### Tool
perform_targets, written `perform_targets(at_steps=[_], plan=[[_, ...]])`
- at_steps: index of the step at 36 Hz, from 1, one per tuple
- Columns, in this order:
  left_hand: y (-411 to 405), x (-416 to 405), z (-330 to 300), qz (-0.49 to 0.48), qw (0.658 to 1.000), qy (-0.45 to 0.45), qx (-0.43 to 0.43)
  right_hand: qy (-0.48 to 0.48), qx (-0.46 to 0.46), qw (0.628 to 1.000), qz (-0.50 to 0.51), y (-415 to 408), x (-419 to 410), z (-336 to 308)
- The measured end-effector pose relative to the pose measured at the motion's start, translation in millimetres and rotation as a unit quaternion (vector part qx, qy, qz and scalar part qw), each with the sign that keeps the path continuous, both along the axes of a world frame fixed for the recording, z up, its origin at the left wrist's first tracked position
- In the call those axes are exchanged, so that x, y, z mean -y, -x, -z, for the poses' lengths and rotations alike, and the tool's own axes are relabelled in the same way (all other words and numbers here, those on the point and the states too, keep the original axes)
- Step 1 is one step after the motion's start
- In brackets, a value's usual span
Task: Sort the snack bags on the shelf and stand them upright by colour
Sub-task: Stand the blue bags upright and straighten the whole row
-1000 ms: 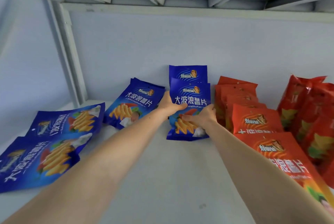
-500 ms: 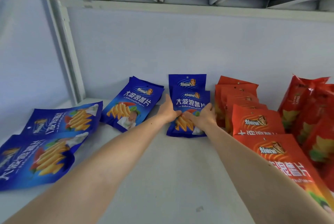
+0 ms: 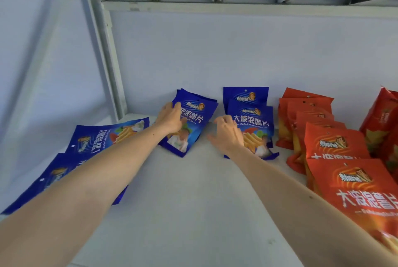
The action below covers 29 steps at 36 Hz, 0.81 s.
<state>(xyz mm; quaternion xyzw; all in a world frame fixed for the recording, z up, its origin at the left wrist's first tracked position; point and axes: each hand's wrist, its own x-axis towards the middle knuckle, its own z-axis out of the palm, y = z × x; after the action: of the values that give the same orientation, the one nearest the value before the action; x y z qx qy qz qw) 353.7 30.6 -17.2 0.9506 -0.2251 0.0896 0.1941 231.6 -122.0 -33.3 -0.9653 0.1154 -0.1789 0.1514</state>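
Shifted off the upright glossy blue snack bags (image 3: 251,124): left hand (image 3: 170,119) now gripping a leaning blue foil bag (image 3: 193,124) just left of them, presumably to stand it; right hand (image 3: 227,135) released, loosely curled beside them.

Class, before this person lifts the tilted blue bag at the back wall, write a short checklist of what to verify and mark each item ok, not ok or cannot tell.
1. Left hand on the tilted blue bag: ok, fingers curl over its top left edge.
2. Right hand free to help: ok, open, holding nothing.
3. Upright blue bags standing steady: ok.
4. Bare shelf in front of them for another bag: ok.
5. Orange bags kept separate: ok.
6. How many bags are in the tilted pile: cannot tell.
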Motion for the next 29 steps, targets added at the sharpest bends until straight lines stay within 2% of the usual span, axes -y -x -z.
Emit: perform_targets(at_steps=[4,7,13,18,21,24,29], plan=[[-17,-17,7,-0.04,0.997,-0.005,-0.072,-0.142,-0.098,0.985,-0.005,-19,-25,13],[-24,-23,9,-0.036,0.991,0.009,-0.127,-0.217,-0.123,0.969,0.005,-32,-41,22],[-29,-25,5,-0.035,0.976,0.071,-0.203,-0.367,-0.039,0.928,0.051,-48,-51,20],[-26,-23,2,-0.021,0.942,0.139,-0.306,-0.438,0.029,0.891,0.113,-47,-41,15],[-23,-19,-3,-0.026,0.916,0.174,-0.36,-0.452,0.053,0.881,0.127,-42,-35,14],[-18,-16,-5,-0.01,0.869,0.222,-0.441,-0.463,0.073,0.874,0.128,-34,-33,15],[-14,-10,2,-0.027,0.845,0.306,-0.438,-0.47,0.118,0.867,0.117,-21,-34,14]])
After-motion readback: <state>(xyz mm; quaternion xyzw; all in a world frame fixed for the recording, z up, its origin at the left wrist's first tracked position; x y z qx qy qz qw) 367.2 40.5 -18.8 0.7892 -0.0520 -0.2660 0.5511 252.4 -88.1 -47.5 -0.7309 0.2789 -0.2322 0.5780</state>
